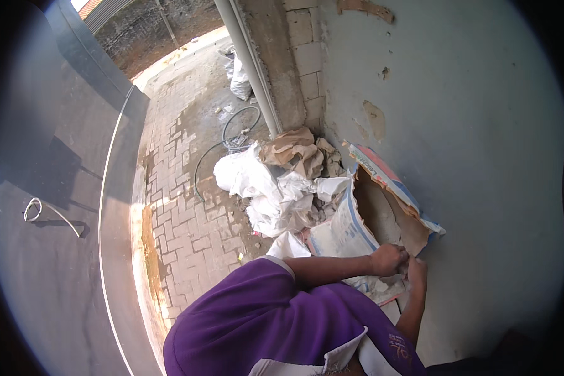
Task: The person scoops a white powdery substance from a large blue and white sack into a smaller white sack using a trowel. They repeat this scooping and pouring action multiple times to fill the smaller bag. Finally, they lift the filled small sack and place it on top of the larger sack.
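Observation:
My left hand (pixel 389 260) is closed, its arm reaching across to the right. Right beside it, almost touching, my right hand (pixel 416 272) is closed too, with the fingers curled toward the left one. A small greyish bit shows between them, too small to make out. Both hands are at the near edge of a torn-open paper sack (pixel 341 235), white with blue and red print outside and brown inside. The sack leans by the wall, its mouth gaping. Below my hands, part of it is dusted grey-white.
Crumpled white sacks (pixel 250 175) and brown paper (pixel 294 150) lie left of the sack. A green hose (pixel 224 139) curls on the paving (pixel 182 213). A grey pipe (pixel 250 62) stands before the block wall. At right rises a plastered wall (pixel 470 125); at left, a dark panel (pixel 50 263).

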`<state>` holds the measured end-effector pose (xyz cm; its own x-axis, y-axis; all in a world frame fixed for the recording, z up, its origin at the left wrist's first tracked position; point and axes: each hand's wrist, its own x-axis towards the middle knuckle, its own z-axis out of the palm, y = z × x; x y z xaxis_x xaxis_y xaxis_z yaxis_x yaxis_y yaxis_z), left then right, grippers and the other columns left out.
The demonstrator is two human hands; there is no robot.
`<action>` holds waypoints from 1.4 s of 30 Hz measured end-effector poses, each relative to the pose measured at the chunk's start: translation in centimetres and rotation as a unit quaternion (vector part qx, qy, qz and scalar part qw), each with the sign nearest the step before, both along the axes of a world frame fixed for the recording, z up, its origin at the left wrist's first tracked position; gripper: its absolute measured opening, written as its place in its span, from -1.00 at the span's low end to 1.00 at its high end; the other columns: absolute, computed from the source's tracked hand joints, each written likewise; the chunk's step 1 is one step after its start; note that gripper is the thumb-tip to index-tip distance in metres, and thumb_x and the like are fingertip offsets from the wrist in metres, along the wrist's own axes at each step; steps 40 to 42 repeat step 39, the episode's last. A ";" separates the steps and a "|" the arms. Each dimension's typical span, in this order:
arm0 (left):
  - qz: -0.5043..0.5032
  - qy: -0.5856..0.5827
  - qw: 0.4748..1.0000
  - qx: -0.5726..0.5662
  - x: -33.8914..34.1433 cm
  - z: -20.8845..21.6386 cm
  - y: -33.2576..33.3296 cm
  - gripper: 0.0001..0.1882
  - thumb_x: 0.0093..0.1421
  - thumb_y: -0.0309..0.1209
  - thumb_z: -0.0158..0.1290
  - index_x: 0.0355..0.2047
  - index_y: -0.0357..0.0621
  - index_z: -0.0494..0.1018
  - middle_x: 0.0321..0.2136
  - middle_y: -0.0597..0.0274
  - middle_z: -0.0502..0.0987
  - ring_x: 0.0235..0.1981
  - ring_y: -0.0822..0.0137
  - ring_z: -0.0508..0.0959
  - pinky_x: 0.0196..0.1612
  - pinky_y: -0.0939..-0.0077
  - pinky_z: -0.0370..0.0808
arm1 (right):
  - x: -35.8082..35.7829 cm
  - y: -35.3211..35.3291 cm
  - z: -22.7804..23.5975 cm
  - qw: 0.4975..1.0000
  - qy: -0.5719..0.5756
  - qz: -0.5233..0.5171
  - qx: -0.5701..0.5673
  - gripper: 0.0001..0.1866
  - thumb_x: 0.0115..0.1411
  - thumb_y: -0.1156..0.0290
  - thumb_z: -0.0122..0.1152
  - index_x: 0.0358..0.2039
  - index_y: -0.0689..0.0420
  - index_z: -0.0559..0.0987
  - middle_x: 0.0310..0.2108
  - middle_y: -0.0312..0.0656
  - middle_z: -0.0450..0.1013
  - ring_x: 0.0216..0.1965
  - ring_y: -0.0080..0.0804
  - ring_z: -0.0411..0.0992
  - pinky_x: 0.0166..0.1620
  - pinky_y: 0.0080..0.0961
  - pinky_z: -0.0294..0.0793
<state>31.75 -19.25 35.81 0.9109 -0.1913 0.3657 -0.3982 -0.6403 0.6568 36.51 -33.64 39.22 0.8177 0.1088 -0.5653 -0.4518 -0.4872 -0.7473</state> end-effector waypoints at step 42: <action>-0.060 0.202 0.975 0.070 2.8 2.6 2.0 -0.65 0.00 -0.25 0.26 -0.22 -0.12 0.53 -0.48 0.03 0.61 -0.41 0.11 0.63 -0.27 0.20 0.51 | -0.4 -0.3 -3.8 0.969 0.119 -0.114 0.185 -0.55 0.14 0.09 0.27 -0.43 0.33 0.51 -0.68 -0.21 0.33 -0.71 -0.43 0.32 -0.64 -0.50 0.27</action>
